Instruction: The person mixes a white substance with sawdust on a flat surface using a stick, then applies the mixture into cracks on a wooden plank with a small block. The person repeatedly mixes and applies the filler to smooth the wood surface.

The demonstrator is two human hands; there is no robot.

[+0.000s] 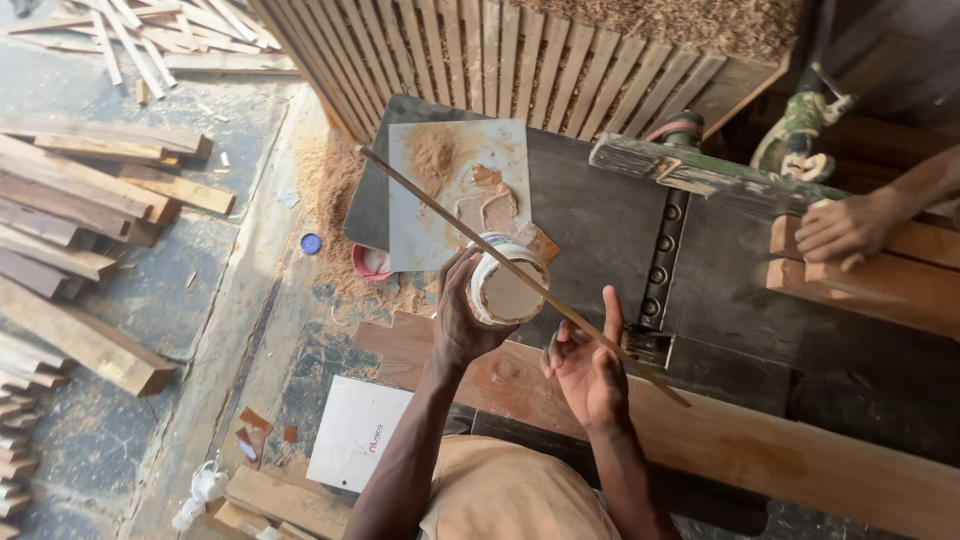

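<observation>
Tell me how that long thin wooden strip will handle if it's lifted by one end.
The strip looks very slender for its length, so it would probably flex and droop. It seems light: the right hand holds it with fingertips only. Likely snaps easily if bent hard.

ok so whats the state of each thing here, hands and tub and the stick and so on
left hand: closed around the round tub, holding it up
round tub: open, no lid on it, tipped towards the camera, pale paste inside
right hand: holding the thin wooden strip
thin wooden strip: lifted, slanting across the tub's mouth
another person's hand: resting flat on stacked timber
metal sheet: lying flat, dusted with sawdust
</observation>
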